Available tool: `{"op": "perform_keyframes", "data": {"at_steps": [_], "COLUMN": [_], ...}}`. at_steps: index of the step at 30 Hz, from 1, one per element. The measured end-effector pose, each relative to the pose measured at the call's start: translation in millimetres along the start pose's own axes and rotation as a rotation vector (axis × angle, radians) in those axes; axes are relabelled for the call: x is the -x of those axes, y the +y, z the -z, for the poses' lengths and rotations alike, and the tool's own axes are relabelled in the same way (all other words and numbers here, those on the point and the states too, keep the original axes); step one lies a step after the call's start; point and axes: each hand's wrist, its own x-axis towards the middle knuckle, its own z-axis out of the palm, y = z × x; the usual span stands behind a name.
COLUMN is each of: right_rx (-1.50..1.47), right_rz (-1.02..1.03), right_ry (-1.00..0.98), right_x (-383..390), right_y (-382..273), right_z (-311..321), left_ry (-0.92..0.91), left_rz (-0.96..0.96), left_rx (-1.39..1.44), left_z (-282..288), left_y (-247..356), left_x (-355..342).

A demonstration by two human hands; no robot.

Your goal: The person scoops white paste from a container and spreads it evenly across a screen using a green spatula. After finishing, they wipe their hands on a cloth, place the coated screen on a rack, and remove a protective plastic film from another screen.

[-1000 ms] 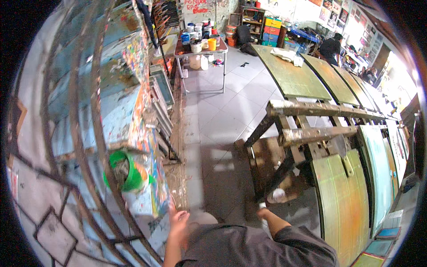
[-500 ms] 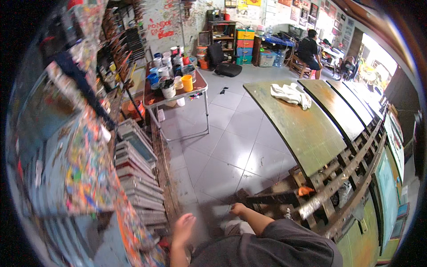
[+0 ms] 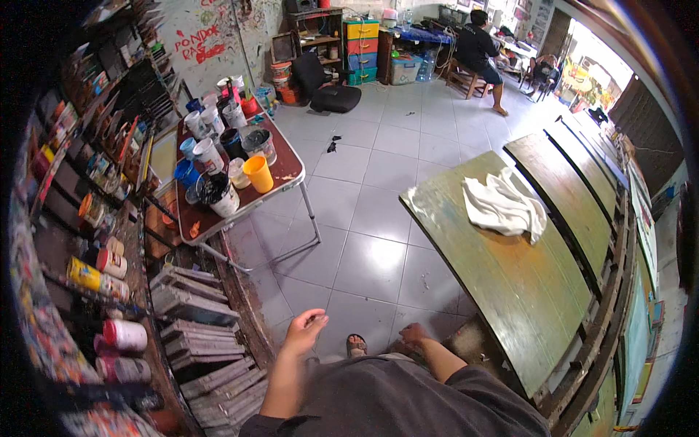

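Observation:
My left hand (image 3: 304,333) hangs in front of my body over the tiled floor, its fingers loosely bent and the thumb apart, with nothing visible in it. Lower right of it, my right hand (image 3: 414,336) is held low near my legs, loosely open and apparently bare. Closest to my right arm is a greenish flat panel (image 3: 473,240) with a crumpled white cloth (image 3: 502,204) on it. Ahead to the left stands a folding table (image 3: 286,177) bearing several paint pots, among them a yellow cup (image 3: 258,173) and a black-smeared bucket (image 3: 218,195).
Stacked frames (image 3: 196,324) and shelves of paint containers (image 3: 109,262) line my left. More panels (image 3: 561,171) lie on a rack along the right. A black floor chair (image 3: 335,99) and coloured drawers (image 3: 362,49) are at the back, where another person (image 3: 477,47) sits on a wooden stool.
My view has moved forward, bringing the folding table and the cloth-topped panel nearer. My left hand is higher in view, and the right has shifted slightly rightward. The seated person's leg has come into view.

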Motion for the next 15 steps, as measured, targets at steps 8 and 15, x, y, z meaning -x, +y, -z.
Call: {"op": "perform_keyframes", "data": {"at_steps": [8, 15], "right_rx": [-0.502, -0.038], "right_rz": [-0.516, -0.308], "right_ry": [-0.102, -0.162], "right_x": [-227, -427], "right_y": [-41, -69], "right_z": [147, 291], "left_ry": [0.221, -0.021], "left_rz": [0.112, 0.044], "left_rx": [-0.015, -0.031], "left_z": [67, 102], "left_y": [65, 131], "left_x": [-155, -337]}}
